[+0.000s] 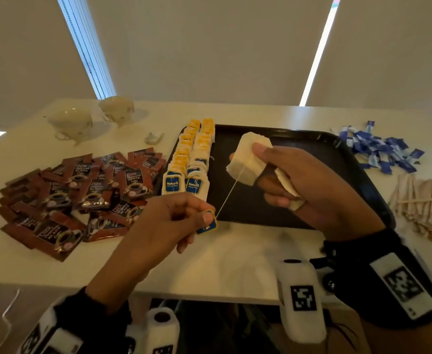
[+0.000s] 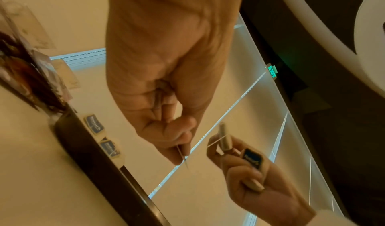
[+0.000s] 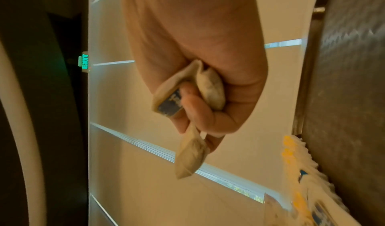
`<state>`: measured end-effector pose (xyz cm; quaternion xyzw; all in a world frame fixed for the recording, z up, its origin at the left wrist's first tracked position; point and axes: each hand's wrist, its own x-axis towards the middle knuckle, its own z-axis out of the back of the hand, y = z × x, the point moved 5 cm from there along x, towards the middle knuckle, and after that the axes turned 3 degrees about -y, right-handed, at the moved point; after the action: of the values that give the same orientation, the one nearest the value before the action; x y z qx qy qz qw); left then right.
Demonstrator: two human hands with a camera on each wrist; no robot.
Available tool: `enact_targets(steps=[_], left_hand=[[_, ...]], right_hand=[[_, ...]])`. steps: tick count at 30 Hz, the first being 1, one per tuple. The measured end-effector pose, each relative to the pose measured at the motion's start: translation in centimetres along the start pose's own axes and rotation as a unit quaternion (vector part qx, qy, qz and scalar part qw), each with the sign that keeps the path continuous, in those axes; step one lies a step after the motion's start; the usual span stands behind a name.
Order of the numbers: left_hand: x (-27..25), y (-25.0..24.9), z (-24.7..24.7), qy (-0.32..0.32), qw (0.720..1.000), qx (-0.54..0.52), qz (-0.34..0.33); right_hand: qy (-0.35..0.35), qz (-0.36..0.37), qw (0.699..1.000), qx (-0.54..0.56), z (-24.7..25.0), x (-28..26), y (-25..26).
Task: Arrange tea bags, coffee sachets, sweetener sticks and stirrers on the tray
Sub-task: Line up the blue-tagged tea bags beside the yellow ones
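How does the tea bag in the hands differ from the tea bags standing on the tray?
The held tea bag is lifted above the tray; the rowed tea bags stand along its left edge. Its string is stretched out to a tag pinched by the left hand; theirs stay tucked in. Both have pale paper and blue tags.

Both hands raised, each pinching.
Left hand curled, thumb and forefinger pinching a tag; right hand higher, fingers curled around tea bags; both wrists strapped with camera mounts.
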<state>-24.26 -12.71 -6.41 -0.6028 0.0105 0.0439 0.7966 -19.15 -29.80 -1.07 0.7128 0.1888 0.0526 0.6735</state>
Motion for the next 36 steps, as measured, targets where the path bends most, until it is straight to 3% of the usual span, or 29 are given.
enact_targets(steps=[3,6,11,16,20,26,31,36], left_hand=[[0.5,0.1,-0.2,-0.002,1.0,0.017,0.004],[1.0,-0.6,-0.1,-0.019,0.999,0.035,-0.013],[1.4,-3.4,0.8,-0.054,0.992,0.048,-0.103],[0.8,-5.3,1.0,-0.045,0.985,0.071,-0.151],[0.3,-6.1,1.3,-0.069,0.976,0.101,-0.179],[-0.8,-6.6,1.0,-0.031,0.981,0.066,-0.178],[-1.2,-5.5,0.9,0.02,0.99,0.045,-0.131],[-0.9,-4.5,1.2,-0.037,0.993,0.014,-0.112]], right_hand=[[0.085,-0.021,0.996,-0.001,-1.0,-1.0,-0.5],[0.126,-0.045,0.987,-0.086,-2.0,-1.9,-1.6],[0.086,-0.034,0.966,-0.242,-2.8,-2.1,-2.9],[0.047,0.027,0.959,-0.277,-2.8,-2.0,-2.6],[-0.023,0.038,0.96,-0.276,-2.2,-1.5,-2.8],[-0.036,0.076,0.961,-0.265,-2.2,-1.6,-2.6],[-0.057,0.092,0.967,-0.23,-1.8,-1.9,-2.3],[-0.051,0.062,0.973,-0.215,-2.0,-2.3,-2.5]])
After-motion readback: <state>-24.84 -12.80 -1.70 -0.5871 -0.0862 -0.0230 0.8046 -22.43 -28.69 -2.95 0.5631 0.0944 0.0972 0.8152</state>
